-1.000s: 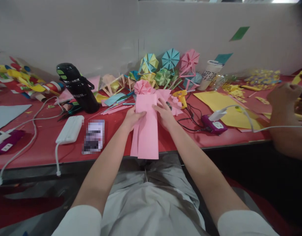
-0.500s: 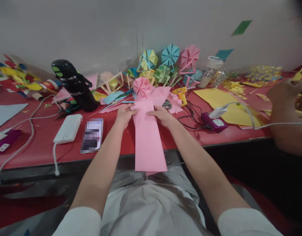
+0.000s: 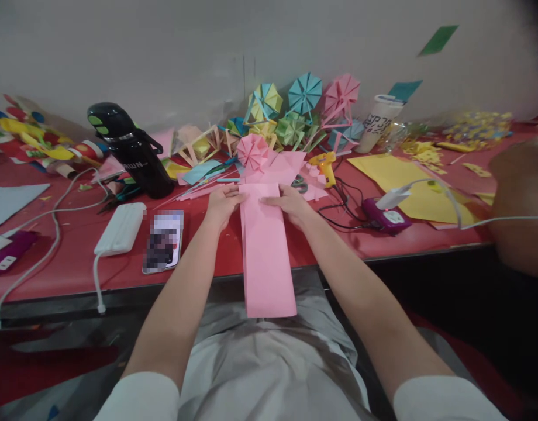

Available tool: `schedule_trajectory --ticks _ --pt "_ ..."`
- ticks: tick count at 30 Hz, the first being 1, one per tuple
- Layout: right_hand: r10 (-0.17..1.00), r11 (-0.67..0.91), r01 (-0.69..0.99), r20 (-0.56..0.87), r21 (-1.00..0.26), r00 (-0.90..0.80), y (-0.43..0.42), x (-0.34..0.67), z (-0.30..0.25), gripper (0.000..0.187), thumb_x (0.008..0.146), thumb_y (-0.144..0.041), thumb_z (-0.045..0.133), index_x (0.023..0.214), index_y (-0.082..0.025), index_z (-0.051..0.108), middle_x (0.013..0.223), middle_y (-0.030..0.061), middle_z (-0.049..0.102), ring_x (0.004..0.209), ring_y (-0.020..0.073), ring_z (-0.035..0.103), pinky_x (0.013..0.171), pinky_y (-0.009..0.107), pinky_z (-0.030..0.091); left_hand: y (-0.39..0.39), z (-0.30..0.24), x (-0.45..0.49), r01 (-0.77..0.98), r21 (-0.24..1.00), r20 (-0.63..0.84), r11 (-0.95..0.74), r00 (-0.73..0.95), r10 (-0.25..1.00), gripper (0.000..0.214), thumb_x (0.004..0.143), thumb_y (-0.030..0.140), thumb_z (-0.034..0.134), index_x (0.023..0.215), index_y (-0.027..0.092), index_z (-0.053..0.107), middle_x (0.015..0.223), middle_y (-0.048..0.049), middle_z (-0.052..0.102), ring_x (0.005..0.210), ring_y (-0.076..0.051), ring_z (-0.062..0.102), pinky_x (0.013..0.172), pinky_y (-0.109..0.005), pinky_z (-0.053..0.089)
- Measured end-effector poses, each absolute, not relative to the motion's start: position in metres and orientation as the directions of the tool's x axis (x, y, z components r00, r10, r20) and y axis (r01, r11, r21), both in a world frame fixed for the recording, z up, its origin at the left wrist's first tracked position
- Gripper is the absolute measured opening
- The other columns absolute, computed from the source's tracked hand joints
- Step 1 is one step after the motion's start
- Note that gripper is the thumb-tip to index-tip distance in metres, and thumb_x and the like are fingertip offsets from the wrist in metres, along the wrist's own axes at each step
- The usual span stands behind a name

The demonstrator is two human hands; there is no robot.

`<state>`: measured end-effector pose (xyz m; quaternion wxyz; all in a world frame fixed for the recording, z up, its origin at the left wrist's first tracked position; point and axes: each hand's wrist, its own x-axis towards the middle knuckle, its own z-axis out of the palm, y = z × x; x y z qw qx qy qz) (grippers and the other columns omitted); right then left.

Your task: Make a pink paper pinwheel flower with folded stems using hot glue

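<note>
Starting at the left, a purple device (image 3: 8,252) lies on the red surface (image 3: 67,263) with a white cable looping past it. A white power bank (image 3: 120,229) sits beside a phone (image 3: 164,241). Behind them stands a black bottle (image 3: 133,153), tilted. Its white lettering ends in "MUN" and the rest is not legible.

At the centre lies a long pink paper strip (image 3: 266,245). Its long axis runs straight away from the person's body. The near end hangs over the surface's edge above the lap, and the far end points at a pink folded rosette (image 3: 254,152).

The left hand (image 3: 223,203) has bent fingers touching the strip's far left corner; I cannot tell whether it pinches the paper. The right hand (image 3: 289,204) lies unclenched, fingers flat across the far end and pressing it down.

Further right are a yellow glue gun (image 3: 324,165) and a purple adapter (image 3: 385,214) with a white plug in it. Beyond them is a white cup (image 3: 378,124) whose dark writing is too blurred to read, and a yellow sheet (image 3: 409,181). Another person's arm (image 3: 518,204) rests at the far right.
</note>
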<state>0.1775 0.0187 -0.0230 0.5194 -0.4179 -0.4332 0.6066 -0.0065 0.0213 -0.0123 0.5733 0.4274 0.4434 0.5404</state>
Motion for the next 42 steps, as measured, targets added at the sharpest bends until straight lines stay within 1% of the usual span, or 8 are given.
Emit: schedule_trajectory --ticks 2,5,7,12,16,34,38,42 --pt "0.992 -0.091 -0.268 -0.063 -0.959 -0.113 0.0176 0.1771 -0.0216 0.044 0.051 -0.020 0.093 0.090 -0.019 0.071 0.094 0.0041 0.080 0.086 0.0209 0.074 0.092 0.042 0.060 0.0220 -0.0133 -0.0057 -0.224 0.974 -0.040 0.039 0.001 0.999 0.045 0.047 0.019 0.091 0.088 0.011 0.072 0.079 -0.0075 0.075 0.089 -0.024 0.072 0.093 -0.041 0.055" --pt "0.989 -0.131 -0.314 -0.102 -0.940 -0.109 0.0167 0.1772 -0.0190 0.026 0.066 -0.026 0.088 0.084 -0.019 0.071 0.090 0.0064 0.079 0.089 0.0236 0.075 0.092 0.042 0.060 0.0240 -0.0161 -0.0048 -0.205 0.979 -0.021 0.017 -0.018 1.000 0.043 0.050 0.018 0.089 0.089 0.012 0.073 0.081 -0.0055 0.075 0.084 -0.021 0.071 0.091 -0.041 0.055" --pt "0.988 -0.148 -0.345 -0.121 -0.927 -0.099 0.0166 0.1779 -0.0178 0.020 0.071 -0.029 0.085 0.079 -0.018 0.070 0.086 0.0077 0.079 0.088 0.0249 0.076 0.091 0.043 0.060 0.0253 -0.0182 -0.0046 -0.214 0.977 -0.018 0.014 -0.016 1.000 0.041 0.050 0.016 0.087 0.088 0.013 0.073 0.080 -0.0039 0.075 0.081 -0.019 0.070 0.089 -0.039 0.056" --pt "0.994 -0.108 -0.299 -0.099 -0.948 -0.045 0.0178 0.1791 -0.0190 0.026 0.062 -0.025 0.090 0.077 -0.019 0.070 0.083 0.0046 0.079 0.088 0.0241 0.075 0.093 0.043 0.059 0.0253 -0.0195 -0.0044 -0.208 0.978 -0.026 0.024 -0.007 1.000 0.041 0.050 0.021 0.089 0.088 0.015 0.073 0.082 -0.0040 0.075 0.084 -0.021 0.071 0.086 -0.038 0.057" --pt "0.996 -0.088 -0.273 -0.085 -0.958 -0.024 0.0206 0.1782 -0.0220 0.031 0.057 -0.024 0.093 0.078 -0.018 0.071 0.083 0.0061 0.078 0.087 0.0244 0.075 0.091 0.044 0.059 0.0227 -0.0156 -0.0031 -0.158 0.987 -0.026 0.018 -0.050 0.998 0.042 0.051 0.026 0.091 0.086 0.013 0.072 0.081 -0.0055 0.074 0.083 -0.022 0.071 0.084 -0.039 0.057" --pt "0.999 -0.055 -0.248 -0.053 -0.967 -0.013 0.0198 0.1804 -0.0247 0.038 0.053 -0.029 0.094 0.081 -0.020 0.070 0.087 0.0030 0.077 0.081 0.0193 0.071 0.089 0.041 0.058 0.0191 -0.0115 -0.0008 -0.183 0.983 -0.036 0.024 -0.063 0.997 0.032 0.057 0.024 0.088 0.082 0.014 0.071 0.079 -0.0062 0.074 0.092 -0.028 0.074 0.085 -0.043 0.061" --pt "0.999 -0.043 -0.255 -0.043 -0.966 -0.005 0.0188 0.1802 -0.0246 0.041 0.049 -0.031 0.095 0.080 -0.019 0.070 0.085 0.0027 0.076 0.078 0.0186 0.070 0.086 0.039 0.059 0.0187 -0.0111 0.0002 -0.200 0.980 -0.031 0.017 -0.067 0.997 0.032 0.058 0.025 0.088 0.082 0.014 0.071 0.077 -0.0049 0.073 0.089 -0.027 0.074 0.084 -0.043 0.061" --pt "0.999 -0.043 -0.244 -0.043 -0.969 -0.007 0.0177 0.1799 -0.0233 0.043 0.049 -0.034 0.094 0.081 -0.019 0.070 0.090 0.0054 0.077 0.082 0.0205 0.071 0.084 0.039 0.058 0.0188 -0.0113 0.0009 -0.223 0.975 -0.024 0.007 -0.073 0.997 0.035 0.054 0.027 0.090 0.080 0.014 0.071 0.072 -0.0027 0.072 0.082 -0.025 0.074 0.081 -0.042 0.062"
